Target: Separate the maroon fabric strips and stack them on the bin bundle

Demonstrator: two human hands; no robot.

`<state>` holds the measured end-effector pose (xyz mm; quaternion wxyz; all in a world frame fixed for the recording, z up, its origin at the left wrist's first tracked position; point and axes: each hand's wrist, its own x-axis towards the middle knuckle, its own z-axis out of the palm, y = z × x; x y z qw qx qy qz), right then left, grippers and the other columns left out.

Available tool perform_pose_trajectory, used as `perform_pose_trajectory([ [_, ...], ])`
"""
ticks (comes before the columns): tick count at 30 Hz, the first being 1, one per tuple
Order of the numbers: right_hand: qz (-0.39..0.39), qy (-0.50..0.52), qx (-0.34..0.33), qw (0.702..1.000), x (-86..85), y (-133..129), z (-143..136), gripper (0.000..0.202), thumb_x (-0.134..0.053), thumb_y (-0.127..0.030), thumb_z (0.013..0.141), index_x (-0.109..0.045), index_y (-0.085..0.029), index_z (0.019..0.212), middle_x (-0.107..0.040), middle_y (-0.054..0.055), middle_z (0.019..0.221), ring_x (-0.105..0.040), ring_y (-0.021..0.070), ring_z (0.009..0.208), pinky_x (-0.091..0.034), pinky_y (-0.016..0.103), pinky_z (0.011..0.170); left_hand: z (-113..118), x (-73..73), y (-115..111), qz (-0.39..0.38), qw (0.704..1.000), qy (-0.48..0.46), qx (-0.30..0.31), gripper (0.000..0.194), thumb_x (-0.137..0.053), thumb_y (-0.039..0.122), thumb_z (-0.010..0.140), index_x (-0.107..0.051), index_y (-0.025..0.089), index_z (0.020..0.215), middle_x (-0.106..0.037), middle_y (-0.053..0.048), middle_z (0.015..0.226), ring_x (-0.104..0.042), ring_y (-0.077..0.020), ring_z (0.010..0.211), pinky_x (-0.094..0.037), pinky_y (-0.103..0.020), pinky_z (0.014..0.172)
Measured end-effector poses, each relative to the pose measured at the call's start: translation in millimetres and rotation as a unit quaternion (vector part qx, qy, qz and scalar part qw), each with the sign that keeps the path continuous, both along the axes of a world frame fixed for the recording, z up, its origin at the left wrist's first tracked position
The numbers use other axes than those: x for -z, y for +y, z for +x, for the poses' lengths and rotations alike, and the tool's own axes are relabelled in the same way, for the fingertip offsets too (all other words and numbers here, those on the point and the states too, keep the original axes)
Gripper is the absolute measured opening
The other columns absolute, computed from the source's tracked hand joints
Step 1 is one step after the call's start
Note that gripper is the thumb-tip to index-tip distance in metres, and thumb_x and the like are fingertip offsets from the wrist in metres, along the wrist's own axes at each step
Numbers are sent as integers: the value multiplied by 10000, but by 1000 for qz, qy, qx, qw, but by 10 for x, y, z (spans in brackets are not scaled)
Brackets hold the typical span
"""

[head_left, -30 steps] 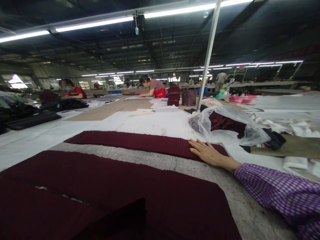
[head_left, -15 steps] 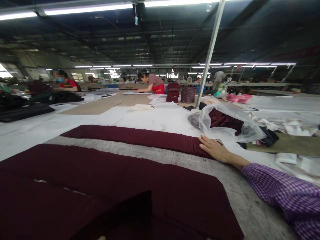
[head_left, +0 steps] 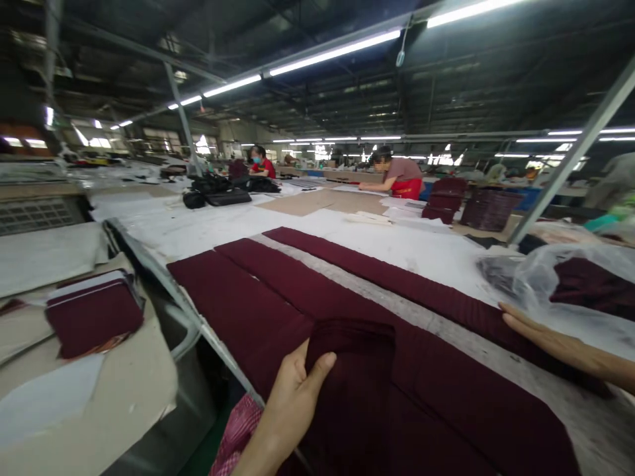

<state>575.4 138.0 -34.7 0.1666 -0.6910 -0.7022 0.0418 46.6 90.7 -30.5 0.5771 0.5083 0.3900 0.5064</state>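
My left hand (head_left: 296, 390) is closed on the edge of a folded dark maroon fabric piece (head_left: 354, 390), thumb on top and fingers hidden beneath. That piece is raised over wide maroon fabric panels (head_left: 248, 297) lying flat on the table near me. Farther back, a long narrow maroon fabric strip (head_left: 377, 268) lies across the table, with a bare grey band between it and the panels. At the strip's right end, my right hand (head_left: 546, 337) rests with fingers stretched out flat on the cloth.
A clear plastic bag (head_left: 540, 277) with maroon cloth stands at right, near a slanted metal pole (head_left: 575, 152). To the left, a side table (head_left: 133, 410) holds a maroon fabric stack (head_left: 94, 314). Two co-workers stand behind; maroon stacks (head_left: 444, 198) sit beyond.
My view has swung left. My left hand has come into sight, holding the folded maroon fabric. My right hand stays stretched on the strip's right end.
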Motion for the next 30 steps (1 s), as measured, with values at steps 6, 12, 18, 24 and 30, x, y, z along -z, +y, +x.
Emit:
perform_pose_trajectory([
  [6,22,118,-13,993,-774,-179,-1278,646,-495,-800,858,-612,-411,1360,-668,101,1346,-625,473,1193,-521,633,1041,-15,-88,14,-51,981,-188,-8,437,-942,471,588,-762,122,781,-767,-65,750,-670,-175,673,-558,-302,769],
  [12,138,168,-283,934,-1208,-714,-2819,302,-637,-667,894,-766,-451,1061,-693,77,1221,-685,367,1080,-635,504,887,-116,-232,-240,-102,946,-302,-54,427,-973,324,573,-762,122,886,-796,-109,856,-747,-226,802,-578,-367,894],
  [18,69,279,-323,902,-1026,-814,-3238,383,-772,-613,839,-718,-377,1136,-629,58,1287,-629,292,1171,-590,386,935,-103,-241,-697,-94,934,-345,-21,318,-912,245,692,-778,155,966,-804,-113,965,-759,-246,946,-539,-391,1013],
  [24,-62,382,-331,861,-985,-886,-3313,348,-782,-483,830,-641,-319,1103,-565,-40,710,-525,139,603,-438,231,539,-116,-174,-839,-73,931,-356,14,266,-883,231,740,-790,179,984,-802,-103,1011,-745,-247,1028,-512,-395,1060],
  [30,-54,355,-322,876,-987,-941,-3339,307,-768,-493,814,-681,-298,1035,-646,4,756,-571,175,652,-477,255,563,-158,-93,-816,-65,928,-367,10,251,-874,224,752,-798,163,983,-803,-106,993,-746,-234,1015,-501,-374,1073],
])
